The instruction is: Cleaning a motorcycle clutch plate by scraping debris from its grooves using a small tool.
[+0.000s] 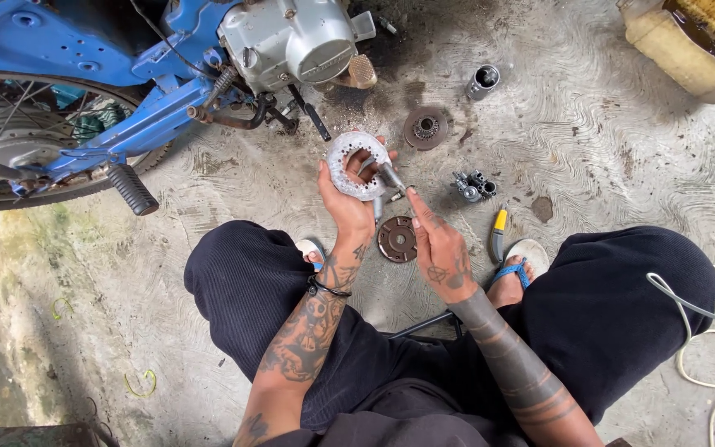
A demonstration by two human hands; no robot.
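Ring part held over the floor, tool at its edge.

My left hand (347,207) is clenched around a pale grey metal ring (356,164), round, with a toothed rim and an open centre; fingers pass through the hole. The ring sits raised above the concrete floor (606,157), just in front of the engine (291,41) of the blue bike (68,50). My right hand (439,248) grips a slim tool (391,178), index finger extended along it, tip touching the ring's right edge. Below the hands a dark disc (396,239) lies flat; a second disc with a gear (424,127) lies beyond. A cream tub (672,50) with dark liquid stands at top right. A yellow-handled tool (499,232) lies by my right foot.
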